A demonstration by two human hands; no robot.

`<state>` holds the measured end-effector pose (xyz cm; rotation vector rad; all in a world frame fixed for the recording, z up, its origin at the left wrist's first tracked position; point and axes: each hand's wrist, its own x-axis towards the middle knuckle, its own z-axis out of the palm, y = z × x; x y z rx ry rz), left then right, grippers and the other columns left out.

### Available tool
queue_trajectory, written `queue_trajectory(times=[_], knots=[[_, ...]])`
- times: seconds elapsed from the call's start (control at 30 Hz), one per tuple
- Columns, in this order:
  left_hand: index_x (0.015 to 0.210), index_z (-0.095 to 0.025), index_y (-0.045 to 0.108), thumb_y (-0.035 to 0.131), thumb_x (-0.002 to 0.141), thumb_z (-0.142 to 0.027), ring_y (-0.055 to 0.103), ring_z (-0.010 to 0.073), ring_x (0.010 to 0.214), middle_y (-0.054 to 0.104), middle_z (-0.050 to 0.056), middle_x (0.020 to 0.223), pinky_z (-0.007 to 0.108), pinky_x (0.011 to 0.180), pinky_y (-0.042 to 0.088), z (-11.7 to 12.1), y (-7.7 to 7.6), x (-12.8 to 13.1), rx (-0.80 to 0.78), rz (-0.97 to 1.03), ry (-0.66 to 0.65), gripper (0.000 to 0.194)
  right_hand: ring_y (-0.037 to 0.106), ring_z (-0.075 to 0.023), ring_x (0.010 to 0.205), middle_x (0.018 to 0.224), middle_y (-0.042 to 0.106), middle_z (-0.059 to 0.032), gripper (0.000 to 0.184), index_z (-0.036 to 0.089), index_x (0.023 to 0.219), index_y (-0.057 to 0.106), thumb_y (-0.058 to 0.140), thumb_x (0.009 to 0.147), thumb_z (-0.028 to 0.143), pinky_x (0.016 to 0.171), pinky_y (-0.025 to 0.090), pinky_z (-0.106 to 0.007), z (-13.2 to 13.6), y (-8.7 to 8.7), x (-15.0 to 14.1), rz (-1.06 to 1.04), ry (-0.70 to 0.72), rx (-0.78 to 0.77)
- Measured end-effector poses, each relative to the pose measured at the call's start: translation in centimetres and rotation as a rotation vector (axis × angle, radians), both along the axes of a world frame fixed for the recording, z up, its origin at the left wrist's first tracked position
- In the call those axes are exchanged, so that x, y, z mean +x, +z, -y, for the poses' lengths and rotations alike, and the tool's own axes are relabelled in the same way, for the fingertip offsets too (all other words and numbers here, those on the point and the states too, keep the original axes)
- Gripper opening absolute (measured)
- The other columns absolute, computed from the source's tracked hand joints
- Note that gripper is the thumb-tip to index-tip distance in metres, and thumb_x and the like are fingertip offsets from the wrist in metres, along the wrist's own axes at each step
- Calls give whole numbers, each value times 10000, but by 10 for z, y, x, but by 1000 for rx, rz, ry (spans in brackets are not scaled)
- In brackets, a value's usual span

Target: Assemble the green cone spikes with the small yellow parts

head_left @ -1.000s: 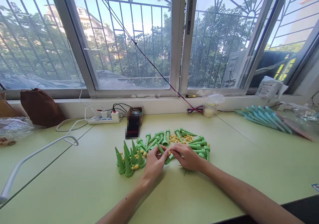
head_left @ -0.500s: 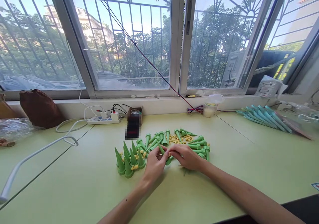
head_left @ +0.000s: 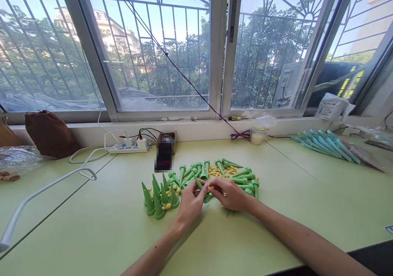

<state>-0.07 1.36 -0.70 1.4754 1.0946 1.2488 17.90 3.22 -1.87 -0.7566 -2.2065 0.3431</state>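
The left hand [head_left: 190, 202] grips a green cone [head_left: 198, 182], tip slanting far-left; just right of it, the right hand [head_left: 230, 193] pinches a yellow piece [head_left: 210, 189].

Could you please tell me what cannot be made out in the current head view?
In the head view:
Held cone: partly hidden by the left hand.
Yellow piece: too small, partly covered by the right hand.
Dark object: its details are pixelated.
Flat item: cut off by the right edge.
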Motion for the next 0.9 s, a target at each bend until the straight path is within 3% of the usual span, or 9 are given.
queue_trajectory(times=[0.43, 0.9], knots=[[833, -170, 611, 672, 805, -516, 411, 83, 477, 551, -36, 629, 211, 464, 312, -1, -3, -2, 27, -25, -8, 352, 570, -141, 673, 831, 665, -24, 145, 195, 1048, 612, 482, 1012, 247, 635, 434, -243, -2, -1, 1, 18, 1, -2], [842, -159, 601, 652, 818, -494, 405, 84, 509, 531, -36, 631, 206, 480, 314, -1, -1, -1, 32, -53, -2, 340, 475, -119, 596, 714, 561, 25, 122, 194, 1070, 577, 493, 997, 245, 588, 379, -225, 0, 1, 1, 17, 21, -44]])
